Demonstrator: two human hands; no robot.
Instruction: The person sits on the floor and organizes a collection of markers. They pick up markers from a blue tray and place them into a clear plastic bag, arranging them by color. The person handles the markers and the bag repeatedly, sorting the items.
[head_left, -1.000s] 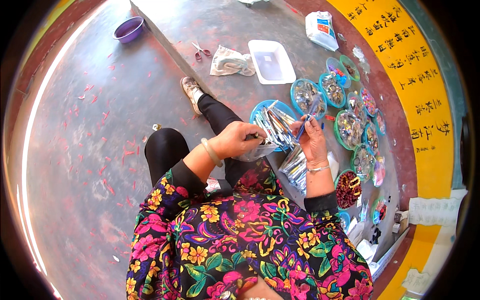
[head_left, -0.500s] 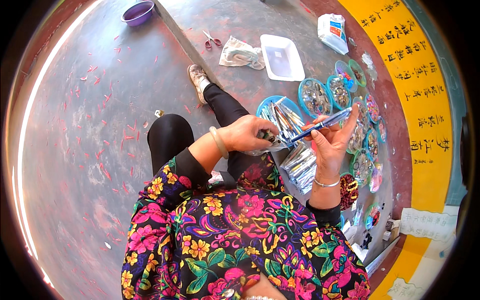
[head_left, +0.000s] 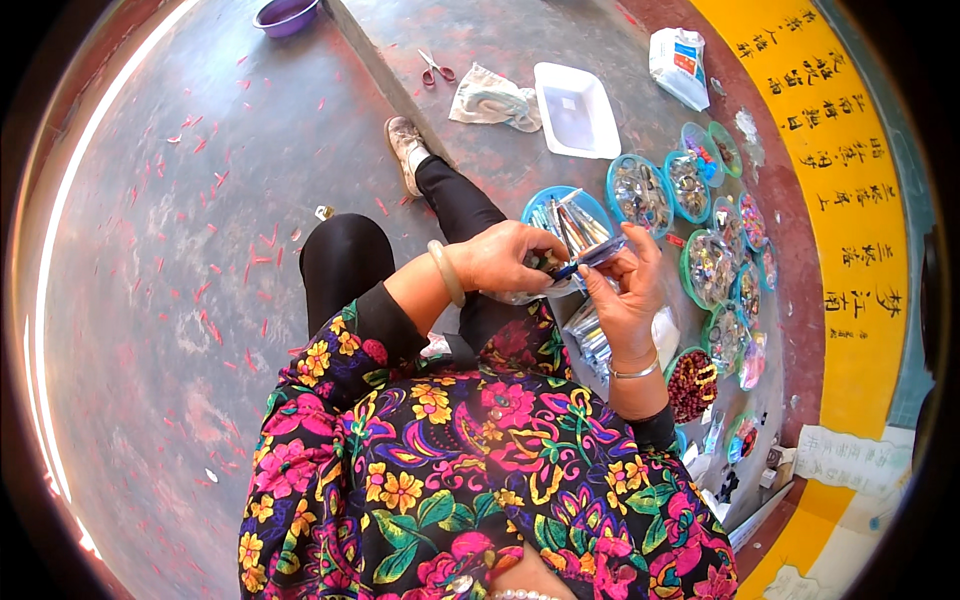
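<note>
My left hand (head_left: 505, 260) is closed around a crumpled clear plastic bag (head_left: 522, 297); small dark things show between its fingers, too hidden to name. Pinched in my right hand (head_left: 628, 300) is a blue pen (head_left: 602, 252), whose tip end meets the fingers of my left hand. Just beyond both hands stands a blue round basket (head_left: 530, 208) filled with pens (head_left: 575, 222). More pens in a bundle (head_left: 588, 335) lie under my right wrist, partly covered by it.
Several round baskets (head_left: 640, 195) of small parts stand to the right, with a basket of dark red beads (head_left: 690, 385) nearer me. Farther off are a white tray (head_left: 578, 110), a cloth (head_left: 490, 100), scissors (head_left: 435, 70), a white package (head_left: 680, 68) and a purple basin (head_left: 287, 18).
My right hand has moved left and closer to my left hand, and the pen now points more toward it with less of its length showing. The whole view has shifted slightly.
</note>
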